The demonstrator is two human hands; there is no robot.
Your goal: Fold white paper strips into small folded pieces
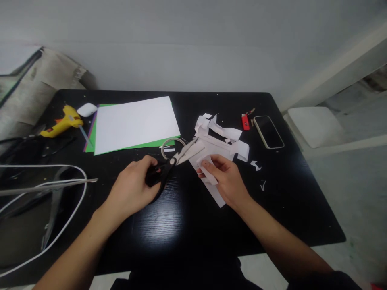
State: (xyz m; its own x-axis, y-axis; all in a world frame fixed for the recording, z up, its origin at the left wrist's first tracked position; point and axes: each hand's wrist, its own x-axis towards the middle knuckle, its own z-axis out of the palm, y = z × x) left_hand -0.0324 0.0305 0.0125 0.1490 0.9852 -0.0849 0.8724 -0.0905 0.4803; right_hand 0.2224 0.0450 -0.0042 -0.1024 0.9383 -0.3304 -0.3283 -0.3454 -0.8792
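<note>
My left hand (pixel 134 187) grips black-handled scissors (pixel 169 163), whose open blades point right into a white paper piece (pixel 211 171). My right hand (pixel 226 179) pinches that paper piece near its middle, fingers closed on it, just above the black table (pixel 181 229). A heap of white paper offcuts (pixel 222 137) lies just behind the held paper. A roll of clear tape (pixel 173 146) lies flat behind the scissors.
A white sheet (pixel 134 123) rests on green and purple sheets at the back left. A yellow glue gun (pixel 62 123) and a white case (pixel 87 109) lie far left. A red lighter (pixel 245 121) and phone (pixel 268 131) lie back right. White cables (pixel 60 209) loop at left.
</note>
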